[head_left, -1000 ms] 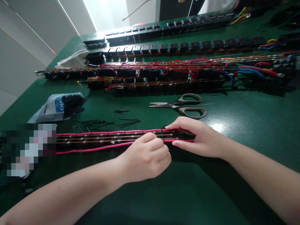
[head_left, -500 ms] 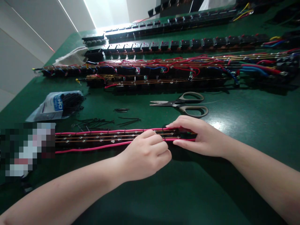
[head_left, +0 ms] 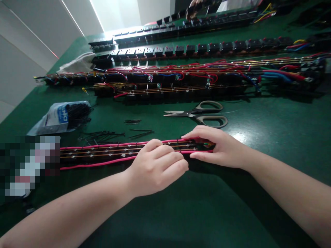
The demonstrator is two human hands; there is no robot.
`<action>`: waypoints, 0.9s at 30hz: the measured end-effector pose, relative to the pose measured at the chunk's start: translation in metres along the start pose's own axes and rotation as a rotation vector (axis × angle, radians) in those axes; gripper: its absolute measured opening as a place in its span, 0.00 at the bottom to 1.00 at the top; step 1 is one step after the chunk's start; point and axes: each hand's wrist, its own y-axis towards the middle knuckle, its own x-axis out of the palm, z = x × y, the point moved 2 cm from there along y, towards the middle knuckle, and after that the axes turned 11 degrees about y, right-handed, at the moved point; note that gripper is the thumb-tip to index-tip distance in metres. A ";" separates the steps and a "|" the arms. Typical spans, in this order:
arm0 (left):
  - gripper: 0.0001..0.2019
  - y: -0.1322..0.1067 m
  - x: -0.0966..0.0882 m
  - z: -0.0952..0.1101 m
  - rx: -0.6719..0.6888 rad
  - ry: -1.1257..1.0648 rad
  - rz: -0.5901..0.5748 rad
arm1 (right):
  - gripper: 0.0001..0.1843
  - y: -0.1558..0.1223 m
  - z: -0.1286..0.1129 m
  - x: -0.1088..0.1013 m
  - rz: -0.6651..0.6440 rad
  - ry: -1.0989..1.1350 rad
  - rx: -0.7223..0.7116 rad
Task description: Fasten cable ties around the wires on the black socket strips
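Green tabletop (head_left: 219,210) spreads beneath both hands (head_left: 157,168) (head_left: 222,146), pale grey panels (head_left: 46,20) beyond.

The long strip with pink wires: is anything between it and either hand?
Nothing visible. The right hand spans the strip near its right end, finger and thumb at opposite edges. The left hand covers part of it, fingertips hidden. The scissors lie beyond, not between.

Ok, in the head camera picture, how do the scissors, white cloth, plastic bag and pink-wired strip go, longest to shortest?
Pink-wired strip: longest
Plastic bag and scissors: look alike, so not ranked
White cloth: shortest, as it shows
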 end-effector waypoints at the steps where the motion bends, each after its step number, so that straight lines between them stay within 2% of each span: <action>1: 0.02 0.001 0.000 -0.001 0.004 0.011 0.002 | 0.23 0.000 0.001 -0.001 -0.013 0.000 0.003; 7: 0.01 0.000 0.000 -0.002 0.024 0.048 -0.008 | 0.29 -0.003 0.002 -0.008 -0.069 0.096 0.125; 10: 0.01 -0.001 0.002 -0.002 0.026 0.060 -0.006 | 0.27 -0.003 0.001 -0.010 -0.076 0.113 0.163; 13: 0.02 0.000 0.002 -0.002 0.024 0.069 -0.008 | 0.23 -0.001 0.001 -0.011 -0.076 0.121 0.182; 19: 0.01 0.000 0.002 -0.002 0.021 0.050 -0.001 | 0.24 -0.001 0.004 -0.011 -0.078 0.184 0.175; 27: 0.02 0.000 -0.002 0.001 0.051 0.045 0.001 | 0.24 -0.001 0.003 -0.009 -0.064 0.149 0.171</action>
